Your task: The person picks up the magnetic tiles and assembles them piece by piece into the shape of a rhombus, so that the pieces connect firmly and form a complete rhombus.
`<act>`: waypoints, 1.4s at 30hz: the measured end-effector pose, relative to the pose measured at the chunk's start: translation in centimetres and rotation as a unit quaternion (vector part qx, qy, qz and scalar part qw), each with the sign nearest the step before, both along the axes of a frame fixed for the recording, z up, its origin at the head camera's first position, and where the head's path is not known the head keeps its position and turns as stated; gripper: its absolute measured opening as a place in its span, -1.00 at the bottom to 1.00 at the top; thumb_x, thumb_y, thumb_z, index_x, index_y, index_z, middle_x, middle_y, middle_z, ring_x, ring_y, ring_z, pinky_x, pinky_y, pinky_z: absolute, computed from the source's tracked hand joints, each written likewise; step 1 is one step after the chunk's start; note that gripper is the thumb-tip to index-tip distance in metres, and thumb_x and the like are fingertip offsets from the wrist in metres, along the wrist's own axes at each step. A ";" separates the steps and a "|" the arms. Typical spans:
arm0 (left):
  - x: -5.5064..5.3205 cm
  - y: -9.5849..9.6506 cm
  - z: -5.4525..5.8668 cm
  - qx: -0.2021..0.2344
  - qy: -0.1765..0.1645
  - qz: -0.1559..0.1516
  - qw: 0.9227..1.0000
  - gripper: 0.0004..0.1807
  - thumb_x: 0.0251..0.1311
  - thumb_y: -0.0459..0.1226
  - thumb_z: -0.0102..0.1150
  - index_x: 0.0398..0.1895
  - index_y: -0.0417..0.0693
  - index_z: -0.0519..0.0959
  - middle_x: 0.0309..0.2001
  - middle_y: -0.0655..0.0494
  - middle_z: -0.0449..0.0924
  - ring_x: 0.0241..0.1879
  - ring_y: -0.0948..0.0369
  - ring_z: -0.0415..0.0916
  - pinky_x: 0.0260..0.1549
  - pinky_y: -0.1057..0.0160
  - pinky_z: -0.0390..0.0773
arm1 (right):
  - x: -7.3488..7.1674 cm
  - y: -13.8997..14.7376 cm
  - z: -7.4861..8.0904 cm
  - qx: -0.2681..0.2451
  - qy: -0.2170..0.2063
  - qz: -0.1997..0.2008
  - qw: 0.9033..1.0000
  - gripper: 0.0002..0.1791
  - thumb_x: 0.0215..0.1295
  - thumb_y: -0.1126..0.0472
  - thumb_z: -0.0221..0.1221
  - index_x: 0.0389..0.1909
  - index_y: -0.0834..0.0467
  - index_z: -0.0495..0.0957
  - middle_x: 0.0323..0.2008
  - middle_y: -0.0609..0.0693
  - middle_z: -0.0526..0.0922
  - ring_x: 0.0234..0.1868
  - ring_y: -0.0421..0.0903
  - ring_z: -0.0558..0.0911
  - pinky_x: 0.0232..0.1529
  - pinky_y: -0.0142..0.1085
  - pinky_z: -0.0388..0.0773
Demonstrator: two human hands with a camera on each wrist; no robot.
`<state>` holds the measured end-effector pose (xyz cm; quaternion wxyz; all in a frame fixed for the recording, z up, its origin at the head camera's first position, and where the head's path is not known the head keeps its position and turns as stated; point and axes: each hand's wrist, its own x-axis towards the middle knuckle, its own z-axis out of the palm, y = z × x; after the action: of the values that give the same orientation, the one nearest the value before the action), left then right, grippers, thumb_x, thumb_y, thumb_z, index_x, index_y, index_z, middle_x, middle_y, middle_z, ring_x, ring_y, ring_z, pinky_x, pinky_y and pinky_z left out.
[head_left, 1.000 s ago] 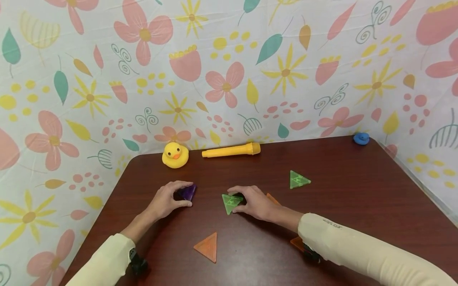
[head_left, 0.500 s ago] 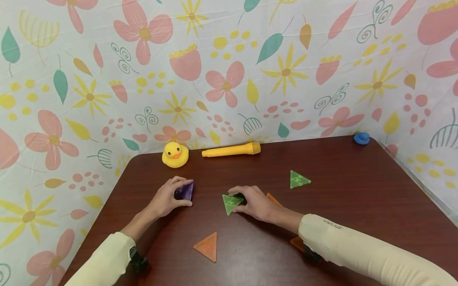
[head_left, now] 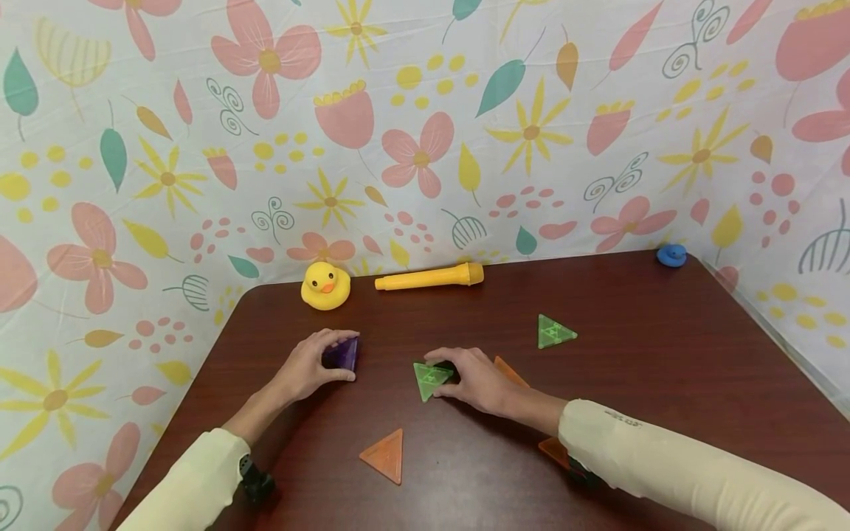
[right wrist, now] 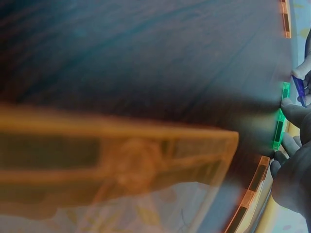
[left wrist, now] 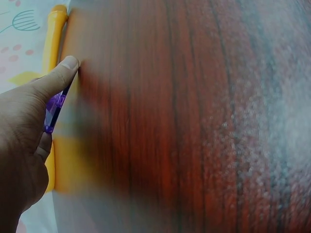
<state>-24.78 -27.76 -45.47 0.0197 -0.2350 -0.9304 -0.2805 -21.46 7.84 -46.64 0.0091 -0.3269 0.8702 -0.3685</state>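
Observation:
My left hand (head_left: 308, 366) pinches a translucent purple triangular magnetic tile (head_left: 347, 355) between thumb and fingers at the left of the table. In the left wrist view the purple tile (left wrist: 55, 108) stands tilted up on edge, partly covered by the thumb. At mid-table my right hand (head_left: 477, 380) grips a translucent green triangular magnetic tile (head_left: 430, 378) at two of its corners, one point facing the front. The right wrist view catches this green tile (right wrist: 279, 127) edge-on, low against the tabletop. A gap of dark wood separates the two held tiles.
Orange triangular tiles lie in front (head_left: 387, 457), behind the right wrist (head_left: 510, 370) and partly under the right sleeve (head_left: 553, 451). Another green tile (head_left: 555, 332) lies farther right. A yellow duck (head_left: 325, 286), yellow toy microphone (head_left: 428, 278) and blue duck (head_left: 672, 255) line the back edge.
The left hand has tipped the purple tile up from lying flatter and drawn it slightly left. The right hand and its green tile have barely moved.

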 end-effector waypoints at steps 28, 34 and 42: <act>-0.2 -0.6 0.4 0.037 -0.027 0.003 0.999 -0.42 0.24 -0.33 0.54 0.33 0.06 0.61 -0.04 0.10 0.69 -0.08 0.16 0.62 -0.08 0.15 0.69 | 0.5 0.0 0.0 -0.007 0.014 -0.001 1.000 -0.40 0.24 0.29 0.53 0.29 0.27 0.60 0.14 0.10 0.74 0.12 0.05 0.72 0.10 -0.06 0.67; -0.3 -0.9 0.3 0.048 -0.037 0.008 0.998 -0.54 0.25 -0.32 0.53 0.21 -0.04 0.65 -0.12 0.15 0.70 -0.11 0.17 0.64 -0.08 0.15 0.69 | 0.5 0.1 0.0 -0.009 0.013 -0.001 1.000 -0.39 0.24 0.29 0.53 0.30 0.28 0.60 0.15 0.11 0.74 0.12 0.06 0.72 0.11 -0.05 0.67; -0.1 -1.0 0.4 0.035 -0.044 0.019 0.998 -0.72 0.28 -0.28 0.51 0.03 -0.06 0.72 -0.18 0.20 0.73 -0.15 0.21 0.65 -0.08 0.14 0.69 | 0.5 0.3 -0.1 -0.012 0.001 -0.006 1.000 -0.41 0.25 0.33 0.51 0.30 0.26 0.60 0.15 0.09 0.73 0.17 0.07 0.70 0.15 -0.02 0.65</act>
<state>-24.93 -28.73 -45.04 -0.0074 -0.2036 -0.9245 -0.3222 -20.99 8.18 -46.74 0.0018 -0.3222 0.8679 -0.3780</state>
